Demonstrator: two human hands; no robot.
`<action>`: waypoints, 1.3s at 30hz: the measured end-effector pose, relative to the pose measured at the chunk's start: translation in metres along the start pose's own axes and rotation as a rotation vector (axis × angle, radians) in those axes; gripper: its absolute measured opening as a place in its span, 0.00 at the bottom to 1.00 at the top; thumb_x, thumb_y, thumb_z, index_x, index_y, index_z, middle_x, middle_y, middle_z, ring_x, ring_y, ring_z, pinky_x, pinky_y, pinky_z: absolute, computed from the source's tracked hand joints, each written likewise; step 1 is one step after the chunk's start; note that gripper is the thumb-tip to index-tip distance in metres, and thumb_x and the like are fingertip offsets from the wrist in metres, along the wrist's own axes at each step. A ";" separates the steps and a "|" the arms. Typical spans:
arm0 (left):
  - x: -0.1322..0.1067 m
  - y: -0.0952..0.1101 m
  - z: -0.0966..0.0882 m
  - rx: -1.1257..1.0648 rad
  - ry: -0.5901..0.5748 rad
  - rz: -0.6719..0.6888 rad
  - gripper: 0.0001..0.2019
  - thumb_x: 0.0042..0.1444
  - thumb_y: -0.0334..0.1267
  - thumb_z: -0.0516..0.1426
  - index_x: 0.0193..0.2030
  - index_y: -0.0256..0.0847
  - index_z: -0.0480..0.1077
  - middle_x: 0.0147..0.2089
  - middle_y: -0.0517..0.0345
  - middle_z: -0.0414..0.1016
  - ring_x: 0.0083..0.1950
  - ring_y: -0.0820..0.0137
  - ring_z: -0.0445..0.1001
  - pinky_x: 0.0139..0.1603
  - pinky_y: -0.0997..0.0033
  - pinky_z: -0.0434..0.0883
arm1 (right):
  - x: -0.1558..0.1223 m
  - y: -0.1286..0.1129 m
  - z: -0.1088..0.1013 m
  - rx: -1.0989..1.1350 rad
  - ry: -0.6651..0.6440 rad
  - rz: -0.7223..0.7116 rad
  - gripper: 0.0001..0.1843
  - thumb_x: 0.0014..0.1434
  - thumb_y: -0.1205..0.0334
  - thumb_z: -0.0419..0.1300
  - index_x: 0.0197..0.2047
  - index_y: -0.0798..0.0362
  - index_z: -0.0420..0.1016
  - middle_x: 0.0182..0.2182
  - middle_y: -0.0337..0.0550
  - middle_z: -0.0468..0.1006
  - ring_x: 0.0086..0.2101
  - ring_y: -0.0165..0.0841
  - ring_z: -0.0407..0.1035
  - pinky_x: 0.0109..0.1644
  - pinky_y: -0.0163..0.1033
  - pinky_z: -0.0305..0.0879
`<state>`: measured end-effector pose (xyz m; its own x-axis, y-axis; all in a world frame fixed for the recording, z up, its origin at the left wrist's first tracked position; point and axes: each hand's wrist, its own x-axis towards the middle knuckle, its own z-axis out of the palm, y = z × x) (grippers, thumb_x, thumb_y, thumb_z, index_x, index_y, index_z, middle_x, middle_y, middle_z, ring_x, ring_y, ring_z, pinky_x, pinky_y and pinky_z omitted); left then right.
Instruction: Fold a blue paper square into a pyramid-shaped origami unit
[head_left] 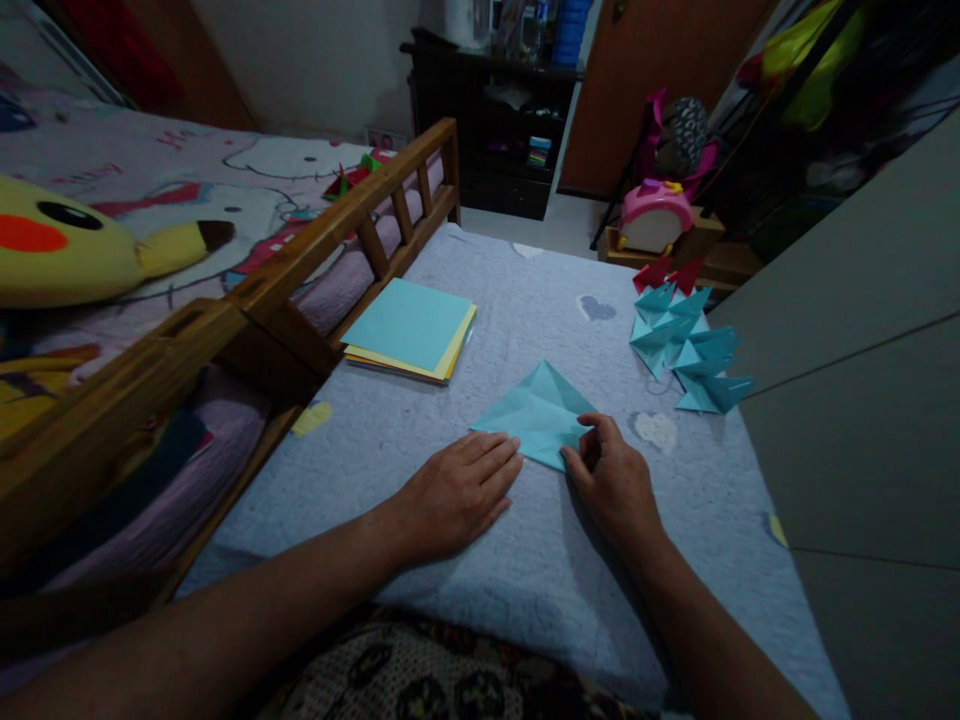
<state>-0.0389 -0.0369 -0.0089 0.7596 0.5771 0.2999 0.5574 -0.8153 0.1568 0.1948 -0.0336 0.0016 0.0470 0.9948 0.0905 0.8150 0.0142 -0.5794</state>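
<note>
A light blue folded paper [538, 410] lies on the pale grey bedsheet [525, 560] in front of me. My left hand [454, 495] lies flat with fingers stretched out, fingertips pressing the paper's left corner. My right hand [611, 480] has its fingers curled in a pinch on the paper's near right edge. A stack of square paper sheets [411, 328], light blue on top with yellow below, rests to the left of the fold.
Several finished folded blue pieces [690, 350], with red ones behind, sit at the right by a grey cabinet [862, 330]. A wooden bed rail [300, 270] runs along the left, with a yellow plush toy [67, 245] beyond. A dark shelf [495, 130] stands at the back.
</note>
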 end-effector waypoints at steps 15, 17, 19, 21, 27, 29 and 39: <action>0.001 0.001 0.000 -0.008 0.050 0.009 0.16 0.69 0.35 0.51 0.59 0.31 0.69 0.61 0.40 0.74 0.62 0.55 0.72 0.62 0.52 0.73 | 0.000 0.000 0.000 -0.002 -0.010 -0.007 0.17 0.59 0.58 0.56 0.50 0.55 0.70 0.27 0.39 0.75 0.26 0.35 0.70 0.34 0.39 0.61; 0.000 0.001 0.000 -0.003 0.046 0.007 0.17 0.69 0.35 0.51 0.60 0.31 0.69 0.62 0.40 0.73 0.63 0.55 0.72 0.63 0.51 0.72 | 0.000 0.001 0.000 -0.002 -0.011 -0.007 0.17 0.59 0.59 0.56 0.50 0.55 0.70 0.28 0.39 0.75 0.27 0.35 0.70 0.34 0.39 0.61; 0.000 0.000 0.001 -0.002 0.031 0.002 0.17 0.69 0.36 0.51 0.61 0.31 0.68 0.63 0.40 0.72 0.64 0.54 0.70 0.64 0.51 0.71 | 0.000 0.002 0.001 -0.005 -0.008 -0.006 0.17 0.59 0.59 0.55 0.51 0.55 0.70 0.28 0.39 0.75 0.27 0.35 0.70 0.34 0.39 0.61; -0.001 0.000 0.001 -0.003 0.018 -0.005 0.18 0.69 0.36 0.51 0.62 0.31 0.67 0.64 0.40 0.71 0.66 0.55 0.69 0.65 0.52 0.70 | 0.000 0.002 0.001 -0.008 -0.008 -0.002 0.17 0.60 0.58 0.55 0.51 0.54 0.70 0.28 0.39 0.76 0.27 0.35 0.70 0.34 0.39 0.61; -0.002 0.000 0.001 -0.004 -0.014 -0.017 0.18 0.69 0.36 0.51 0.62 0.31 0.67 0.66 0.40 0.70 0.67 0.56 0.68 0.66 0.53 0.69 | 0.001 0.000 -0.001 -0.021 -0.007 0.007 0.17 0.59 0.59 0.55 0.50 0.55 0.70 0.28 0.40 0.76 0.27 0.35 0.70 0.35 0.39 0.61; -0.002 0.000 0.001 -0.001 -0.016 -0.018 0.18 0.69 0.36 0.51 0.62 0.32 0.67 0.66 0.41 0.70 0.66 0.56 0.68 0.66 0.53 0.69 | 0.001 -0.001 -0.001 -0.015 -0.009 0.015 0.18 0.58 0.59 0.55 0.51 0.55 0.70 0.28 0.40 0.75 0.27 0.35 0.70 0.34 0.39 0.61; 0.004 0.000 -0.003 0.002 -0.103 -0.039 0.23 0.69 0.43 0.53 0.66 0.34 0.62 0.65 0.46 0.70 0.64 0.58 0.68 0.65 0.58 0.66 | 0.000 -0.001 0.001 0.055 0.039 0.033 0.19 0.58 0.58 0.53 0.51 0.54 0.66 0.28 0.39 0.75 0.27 0.36 0.70 0.34 0.40 0.62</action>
<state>-0.0367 -0.0350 -0.0047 0.7676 0.6104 0.1955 0.5879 -0.7920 0.1646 0.1935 -0.0335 0.0015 0.0963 0.9902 0.1014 0.7794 -0.0117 -0.6264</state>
